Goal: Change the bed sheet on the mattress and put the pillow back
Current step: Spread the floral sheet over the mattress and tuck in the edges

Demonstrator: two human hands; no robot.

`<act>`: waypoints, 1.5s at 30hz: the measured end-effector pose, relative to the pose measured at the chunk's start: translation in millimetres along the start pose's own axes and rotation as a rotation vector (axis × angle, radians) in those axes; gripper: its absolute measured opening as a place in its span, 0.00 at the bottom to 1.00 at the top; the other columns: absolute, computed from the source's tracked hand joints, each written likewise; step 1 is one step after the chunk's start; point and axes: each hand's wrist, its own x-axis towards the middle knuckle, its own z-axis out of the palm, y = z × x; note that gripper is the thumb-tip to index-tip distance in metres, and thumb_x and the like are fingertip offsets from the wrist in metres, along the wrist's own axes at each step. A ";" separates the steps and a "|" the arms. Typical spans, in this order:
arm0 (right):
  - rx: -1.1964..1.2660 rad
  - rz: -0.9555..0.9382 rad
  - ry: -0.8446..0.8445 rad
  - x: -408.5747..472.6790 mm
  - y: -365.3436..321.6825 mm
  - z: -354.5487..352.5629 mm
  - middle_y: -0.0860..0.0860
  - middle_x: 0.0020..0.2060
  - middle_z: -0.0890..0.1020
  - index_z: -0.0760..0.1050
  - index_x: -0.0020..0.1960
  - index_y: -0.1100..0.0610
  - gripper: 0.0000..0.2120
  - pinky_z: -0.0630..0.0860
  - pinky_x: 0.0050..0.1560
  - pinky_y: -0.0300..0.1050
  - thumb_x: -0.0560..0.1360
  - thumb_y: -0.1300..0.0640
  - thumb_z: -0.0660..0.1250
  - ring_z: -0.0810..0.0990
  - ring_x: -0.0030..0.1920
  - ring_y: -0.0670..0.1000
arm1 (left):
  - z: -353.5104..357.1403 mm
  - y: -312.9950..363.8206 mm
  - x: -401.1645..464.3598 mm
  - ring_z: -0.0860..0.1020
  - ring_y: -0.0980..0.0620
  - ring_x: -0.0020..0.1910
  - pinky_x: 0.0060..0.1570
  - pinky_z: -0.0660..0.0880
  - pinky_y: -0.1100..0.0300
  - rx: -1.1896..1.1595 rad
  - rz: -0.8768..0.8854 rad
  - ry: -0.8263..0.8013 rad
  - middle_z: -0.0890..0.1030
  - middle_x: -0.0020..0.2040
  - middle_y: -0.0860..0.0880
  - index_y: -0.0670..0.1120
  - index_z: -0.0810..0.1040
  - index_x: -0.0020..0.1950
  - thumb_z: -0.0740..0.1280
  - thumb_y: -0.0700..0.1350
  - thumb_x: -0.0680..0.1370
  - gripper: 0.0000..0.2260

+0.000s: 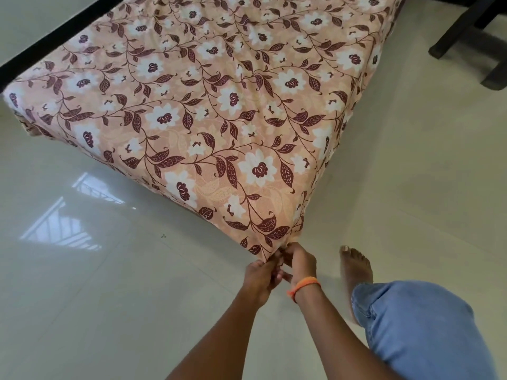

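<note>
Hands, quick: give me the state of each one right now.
Left hand: closed, grip on the bed sheet at its near corner.
Right hand: closed, pinching the same sheet corner.

The mattress (208,100) lies on the floor (82,283), and the bed sheet (247,165) covers its top and sides. Both hands meet at its near corner: the left hand (260,275) is just left of the right hand (300,266). A bare foot (355,272) stands on the floor to their right. A furniture base (472,37) stands far right, behind.
</note>
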 end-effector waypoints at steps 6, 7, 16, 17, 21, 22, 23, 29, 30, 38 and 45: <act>-0.289 -0.162 0.013 7.1 9.9 -7.4 0.54 0.32 0.84 0.82 0.36 0.56 0.09 0.83 0.37 0.47 0.73 0.64 0.69 0.85 0.35 0.55 | -27.5 1.1 3.5 0.74 0.53 0.40 0.37 0.75 0.62 0.055 -0.058 -0.248 0.80 0.48 0.46 0.43 0.79 0.54 0.75 0.48 0.70 0.16; -0.345 -0.179 0.053 10.7 13.2 -10.2 0.54 0.31 0.84 0.82 0.36 0.57 0.10 0.81 0.35 0.44 0.74 0.66 0.68 0.84 0.33 0.54 | -29.6 2.3 3.7 0.75 0.51 0.45 0.42 0.74 0.59 0.110 -0.038 -0.219 0.80 0.52 0.47 0.44 0.79 0.57 0.74 0.51 0.71 0.18; -0.515 -0.185 0.101 21.2 18.3 -4.6 0.57 0.33 0.83 0.82 0.39 0.61 0.09 0.83 0.38 0.47 0.75 0.68 0.66 0.81 0.27 0.52 | -23.6 55.0 1.2 0.76 0.44 0.67 0.70 0.68 0.46 -0.402 0.327 -0.175 0.79 0.66 0.45 0.50 0.72 0.72 0.58 0.66 0.77 0.30; -0.515 -0.180 0.104 20.5 18.5 -4.4 0.57 0.34 0.83 0.82 0.40 0.62 0.08 0.83 0.38 0.48 0.75 0.68 0.66 0.81 0.27 0.52 | -26.1 60.5 2.6 0.76 0.44 0.67 0.70 0.68 0.45 -0.453 0.333 -0.164 0.79 0.66 0.44 0.49 0.72 0.72 0.59 0.66 0.78 0.29; -0.495 -0.166 0.095 15.7 21.0 -2.4 0.56 0.36 0.84 0.82 0.42 0.61 0.06 0.83 0.39 0.46 0.75 0.66 0.68 0.81 0.27 0.51 | -36.9 67.3 3.0 0.82 0.37 0.56 0.56 0.77 0.35 -0.462 0.269 0.066 0.82 0.60 0.42 0.49 0.75 0.68 0.73 0.66 0.69 0.33; -0.494 -0.169 0.086 13.3 22.5 -0.8 0.56 0.36 0.84 0.82 0.41 0.60 0.06 0.83 0.39 0.46 0.75 0.66 0.68 0.82 0.28 0.51 | -43.6 61.6 2.4 0.83 0.37 0.53 0.51 0.79 0.36 -0.473 0.249 0.151 0.84 0.57 0.42 0.48 0.76 0.66 0.73 0.63 0.70 0.30; -0.494 -0.167 0.075 10.2 24.1 0.8 0.55 0.37 0.84 0.81 0.41 0.59 0.06 0.83 0.40 0.47 0.75 0.66 0.68 0.82 0.28 0.52 | -51.4 55.0 0.4 0.84 0.38 0.51 0.48 0.80 0.37 -0.499 0.242 0.216 0.84 0.55 0.42 0.46 0.77 0.64 0.73 0.60 0.72 0.26; -0.495 -0.143 0.077 1.9 29.8 -2.7 0.56 0.36 0.84 0.81 0.40 0.60 0.07 0.84 0.42 0.51 0.75 0.65 0.67 0.81 0.27 0.52 | -66.3 47.1 1.7 0.83 0.42 0.47 0.48 0.82 0.45 -0.434 0.203 0.495 0.81 0.51 0.42 0.39 0.75 0.57 0.72 0.50 0.77 0.18; -0.480 -0.145 0.111 4.0 29.8 -5.7 0.56 0.35 0.84 0.81 0.39 0.60 0.08 0.84 0.41 0.52 0.75 0.65 0.66 0.80 0.26 0.52 | -59.9 49.2 3.3 0.82 0.43 0.48 0.50 0.81 0.49 -0.395 0.178 0.512 0.81 0.53 0.42 0.39 0.74 0.59 0.70 0.48 0.78 0.16; -0.434 -0.129 0.192 15.9 25.3 -4.3 0.56 0.37 0.83 0.79 0.38 0.58 0.09 0.83 0.41 0.55 0.77 0.62 0.66 0.78 0.28 0.50 | -35.9 19.9 -4.7 0.76 0.40 0.60 0.58 0.73 0.48 -0.028 0.037 0.688 0.74 0.64 0.36 0.36 0.70 0.68 0.61 0.41 0.80 0.18; -0.388 -0.182 0.215 19.9 17.1 10.1 0.60 0.38 0.84 0.85 0.43 0.63 0.09 0.80 0.37 0.43 0.72 0.70 0.66 0.81 0.33 0.56 | 27.0 18.9 -24.6 0.78 0.45 0.54 0.61 0.75 0.53 -0.447 0.087 0.025 0.80 0.53 0.39 0.38 0.76 0.59 0.58 0.37 0.82 0.10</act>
